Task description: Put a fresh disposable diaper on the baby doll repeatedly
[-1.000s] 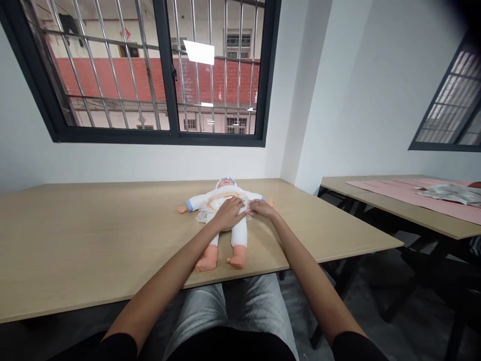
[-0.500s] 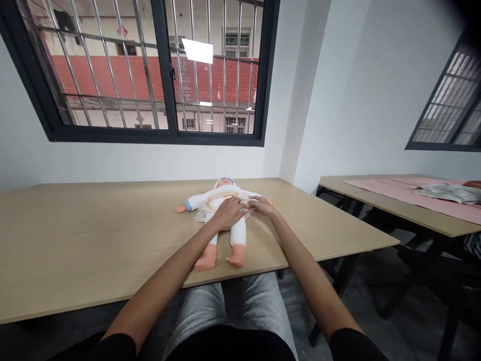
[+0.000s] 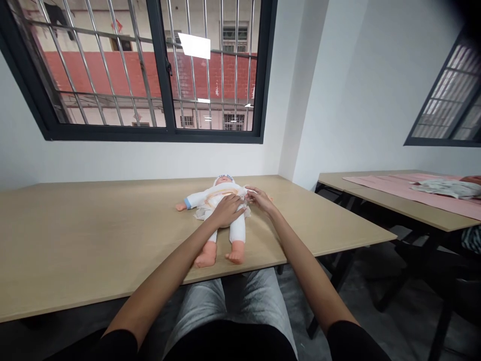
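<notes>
A baby doll [image 3: 237, 228] in white clothes with a blue cuff lies on its back on the table, bare feet towards me and head in a white cap at the far end. My left hand [image 3: 227, 210] rests across its belly, palm down and fingers stretched out over the cloth. At the doll's side on the right, my right hand [image 3: 261, 199] has its fingers bent round the edge of the white garment [image 3: 221, 196], thumb below. The garment has an orange-edged pattern on the chest. The fingertips and the doll's arm on that side are partly hidden.
The wooden table [image 3: 93, 235] reaches the wall under a barred window [image 3: 173, 135]. Its near edge runs just above my legs. To the right, a second table [image 3: 376, 198] carries a pink cloth [image 3: 406, 193] and a crumpled pale cloth [image 3: 447, 188].
My right hand has risen slightly at the doll's side, with its fingers lifted higher along the garment. The left hand stays on the belly. The view has shifted slightly.
</notes>
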`<state>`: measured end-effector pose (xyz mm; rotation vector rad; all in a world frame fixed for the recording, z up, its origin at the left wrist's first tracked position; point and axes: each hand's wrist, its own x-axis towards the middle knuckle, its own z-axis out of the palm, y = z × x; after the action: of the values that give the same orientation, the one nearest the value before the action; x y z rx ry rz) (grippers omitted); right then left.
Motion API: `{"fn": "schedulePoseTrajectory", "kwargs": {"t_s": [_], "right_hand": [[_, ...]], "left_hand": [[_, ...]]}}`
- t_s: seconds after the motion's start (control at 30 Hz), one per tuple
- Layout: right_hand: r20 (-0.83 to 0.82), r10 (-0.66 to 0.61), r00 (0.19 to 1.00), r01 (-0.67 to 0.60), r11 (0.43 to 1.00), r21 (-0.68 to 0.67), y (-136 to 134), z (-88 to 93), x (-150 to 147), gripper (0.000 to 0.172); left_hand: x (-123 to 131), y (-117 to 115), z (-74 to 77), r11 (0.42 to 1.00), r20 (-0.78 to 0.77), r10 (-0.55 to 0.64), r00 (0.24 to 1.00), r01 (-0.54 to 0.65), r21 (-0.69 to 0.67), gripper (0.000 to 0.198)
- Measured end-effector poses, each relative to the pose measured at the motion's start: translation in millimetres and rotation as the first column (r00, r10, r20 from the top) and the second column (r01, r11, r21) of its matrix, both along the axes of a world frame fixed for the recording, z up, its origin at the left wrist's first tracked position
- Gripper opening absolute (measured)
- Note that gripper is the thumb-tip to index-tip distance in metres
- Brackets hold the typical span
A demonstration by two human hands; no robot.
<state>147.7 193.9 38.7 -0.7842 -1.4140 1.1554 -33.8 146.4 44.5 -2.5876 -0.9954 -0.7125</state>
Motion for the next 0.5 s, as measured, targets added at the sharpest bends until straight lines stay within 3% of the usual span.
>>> {"fn": "schedulePoseTrajectory", "kwargs": {"t_s": [0.1, 0.17, 0.27, 0.37, 0.5], "right_hand": [[0.091, -0.149, 0.985, 0.154, 0.987, -0.049, 9.2, -5.6, 4.5, 0.027], [0.182, -0.203, 0.962, 0.215, 0.975, -0.05, 15.7, -11.5, 6.7, 0.03], [0.292, -0.23, 0.928, 0.251, 0.967, -0.036, 21.5, -21.2, 5.9, 0.038], [0.369, -0.253, 0.894, 0.275, 0.961, -0.008, 22.8, -29.5, 0.9, 0.033], [0.35, -0.272, 0.896, 0.267, 0.962, 0.065, 24.1, -36.6, -6.0, 0.031]], "left_hand": [[0.1, 0.3, -0.9, 1.0, 0.005, 0.015, 1.0, -0.015, 0.008, 0.036], [-0.3, 0.6, -1.3, 1.0, -0.005, 0.013, 1.0, -0.013, 0.017, 0.035], [-0.9, 1.2, -1.6, 1.0, -0.022, 0.0, 1.0, 0.001, 0.031, 0.034], [-1.2, 1.7, -1.9, 0.999, -0.034, -0.004, 0.999, 0.005, 0.037, 0.032], [-1.1, 2.6, -2.4, 0.999, -0.034, 0.018, 0.999, -0.017, 0.048, 0.032]]}}
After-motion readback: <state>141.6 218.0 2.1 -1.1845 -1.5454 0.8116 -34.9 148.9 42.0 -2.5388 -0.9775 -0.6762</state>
